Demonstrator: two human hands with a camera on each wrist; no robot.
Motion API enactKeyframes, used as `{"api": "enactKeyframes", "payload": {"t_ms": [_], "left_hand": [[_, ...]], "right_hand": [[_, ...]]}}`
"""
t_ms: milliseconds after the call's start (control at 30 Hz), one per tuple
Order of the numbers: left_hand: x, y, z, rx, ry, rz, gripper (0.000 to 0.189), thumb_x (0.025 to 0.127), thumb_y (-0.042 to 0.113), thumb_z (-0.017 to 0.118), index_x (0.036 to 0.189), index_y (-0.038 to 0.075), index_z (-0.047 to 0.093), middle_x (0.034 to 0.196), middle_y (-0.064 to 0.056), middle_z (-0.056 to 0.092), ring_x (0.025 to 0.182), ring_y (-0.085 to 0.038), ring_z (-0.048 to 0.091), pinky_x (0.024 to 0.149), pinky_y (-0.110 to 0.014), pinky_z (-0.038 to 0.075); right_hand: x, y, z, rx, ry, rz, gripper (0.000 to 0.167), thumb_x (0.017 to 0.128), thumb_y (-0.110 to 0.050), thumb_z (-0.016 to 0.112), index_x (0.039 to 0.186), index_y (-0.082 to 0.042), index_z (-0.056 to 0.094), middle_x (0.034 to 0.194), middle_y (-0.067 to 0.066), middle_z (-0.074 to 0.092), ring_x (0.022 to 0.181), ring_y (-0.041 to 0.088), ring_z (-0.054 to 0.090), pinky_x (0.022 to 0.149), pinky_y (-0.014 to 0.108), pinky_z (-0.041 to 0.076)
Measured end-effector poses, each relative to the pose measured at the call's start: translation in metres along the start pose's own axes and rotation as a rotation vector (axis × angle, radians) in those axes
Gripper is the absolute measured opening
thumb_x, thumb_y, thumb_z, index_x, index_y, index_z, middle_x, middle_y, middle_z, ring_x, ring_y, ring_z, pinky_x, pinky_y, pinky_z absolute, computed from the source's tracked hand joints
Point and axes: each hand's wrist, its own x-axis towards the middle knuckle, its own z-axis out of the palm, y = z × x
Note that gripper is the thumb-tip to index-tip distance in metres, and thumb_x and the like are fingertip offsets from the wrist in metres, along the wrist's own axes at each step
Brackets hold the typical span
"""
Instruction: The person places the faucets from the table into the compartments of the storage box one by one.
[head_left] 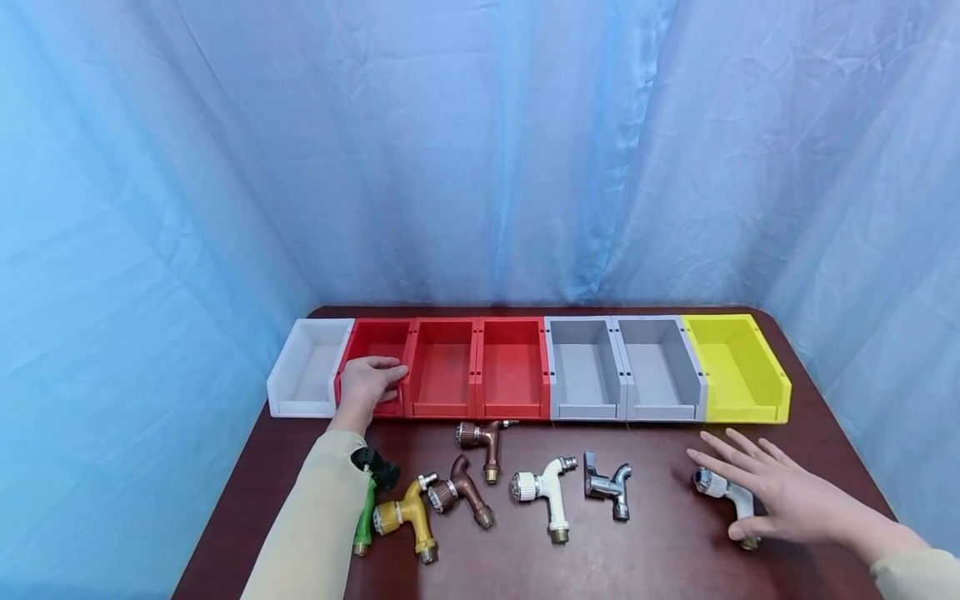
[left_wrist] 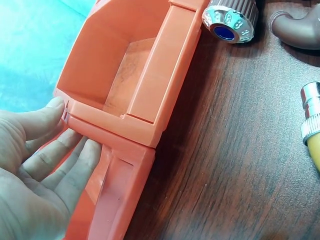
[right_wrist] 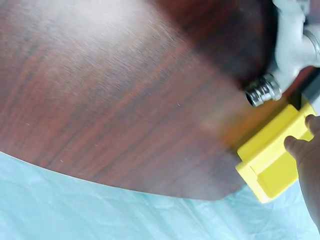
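On the near part of the worktop (head_left: 660,550) lay a yellow metal tap (head_left: 411,510), between a green metal tap (head_left: 365,521) and a bronze-brown tap (head_left: 467,490); rightward came a white round-knobbed tap (head_left: 552,498) and a chrome lever tap (head_left: 611,485). Toward the right edge, the right hand (head_left: 797,502) was spread wide above a whitish brass-ended tap (head_left: 741,502), holding nothing. A second bronze-brown tap (head_left: 491,446) lay just before the bins.

Farther off, the left hand (head_left: 367,387), fingers narrowed, appeared to pinch the right side wall of the leftmost red plastic bin (head_left: 382,333). Steady pressure from both sides seemed best, without a sideways shove against the neighbouring bins.

The row lined the far edge; its white plastic bin (head_left: 302,408) sat by the left edge and its yellow plastic bin (head_left: 744,413) near the far right corner, limiting outward movement. Bare worktop between chrome and whitish taps offered the freest room.
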Motion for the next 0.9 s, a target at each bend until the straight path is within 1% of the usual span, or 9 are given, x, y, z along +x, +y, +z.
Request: {"api": "enactKeyframes", "payload": {"t_ms": [100,200,300,500,600,733,833,900], "left_hand": [[0.001,0.0,0.001,0.006,0.001,-0.008,0.045,0.093,0.023,0.077,0.134,0.006,0.067,0.141,-0.02,0.055,0.123,-0.039,0.061,0.092,-0.044,0.058],[0.003,-0.001,0.001,0.011,-0.008,-0.015,0.044,0.094,0.024,0.077,0.133,0.006,0.067,0.141,-0.02,0.054,0.125,-0.039,0.058,0.092,-0.044,0.058],[0.004,-0.003,0.001,0.023,-0.016,-0.021,0.045,0.093,0.025,0.077,0.133,0.007,0.067,0.141,-0.02,0.053,0.127,-0.039,0.055,0.092,-0.044,0.058],[0.006,-0.004,-0.001,0.048,-0.026,-0.034,0.045,0.093,0.026,0.078,0.133,0.007,0.068,0.141,-0.019,0.054,0.127,-0.039,0.055,0.091,-0.043,0.059],[0.007,-0.005,-0.001,0.056,-0.032,-0.042,0.045,0.093,0.026,0.077,0.132,0.006,0.068,0.139,-0.019,0.055,0.126,-0.039,0.055,0.09,-0.043,0.059],[0.01,-0.007,-0.001,0.064,-0.032,-0.047,0.045,0.093,0.026,0.078,0.132,0.007,0.068,0.138,-0.018,0.057,0.124,-0.038,0.056,0.088,-0.042,0.06],[0.01,-0.007,-0.001,0.061,-0.035,-0.049,0.046,0.092,0.027,0.078,0.133,0.007,0.068,0.138,-0.018,0.056,0.124,-0.038,0.056,0.088,-0.042,0.06],[0.009,-0.006,-0.001,0.058,-0.038,-0.048,0.047,0.093,0.028,0.078,0.133,0.006,0.067,0.139,-0.019,0.056,0.124,-0.039,0.056,0.089,-0.042,0.059]], "right_hand": [[-0.002,-0.002,0.006,0.013,-0.005,-0.005,0.102,0.07,-0.061,0.084,0.155,-0.017,0.047,0.162,0.01,0.037,0.157,0.011,-0.008,0.117,0.018,-0.015],[-0.005,-0.002,0.012,0.016,-0.017,-0.02,0.105,0.068,-0.065,0.082,0.155,-0.018,0.046,0.164,0.009,0.035,0.158,0.014,-0.005,0.119,0.023,-0.017],[-0.009,-0.002,0.016,0.018,-0.033,-0.046,0.105,0.068,-0.067,0.08,0.155,-0.019,0.046,0.164,0.01,0.034,0.158,0.016,-0.003,0.12,0.026,-0.018],[-0.012,0.0,0.023,0.024,-0.009,-0.103,0.101,0.069,-0.066,0.08,0.152,-0.019,0.05,0.159,0.018,0.041,0.158,0.019,0.005,0.121,0.027,-0.016],[-0.014,-0.001,0.025,0.025,-0.014,-0.091,0.098,0.07,-0.064,0.081,0.152,-0.02,0.051,0.159,0.018,0.041,0.158,0.017,0.004,0.12,0.027,-0.017],[-0.016,-0.003,0.026,0.025,-0.032,-0.048,0.094,0.073,-0.06,0.081,0.153,-0.023,0.049,0.16,0.016,0.04,0.158,0.011,0.001,0.117,0.025,-0.018],[-0.019,-0.003,0.026,0.022,-0.046,-0.023,0.094,0.074,-0.061,0.08,0.154,-0.024,0.048,0.16,0.015,0.04,0.157,0.008,0.0,0.116,0.023,-0.018],[-0.022,-0.001,0.026,0.021,-0.054,-0.016,0.095,0.074,-0.063,0.078,0.155,-0.024,0.047,0.161,0.015,0.039,0.157,0.008,0.0,0.116,0.023,-0.019]]}}
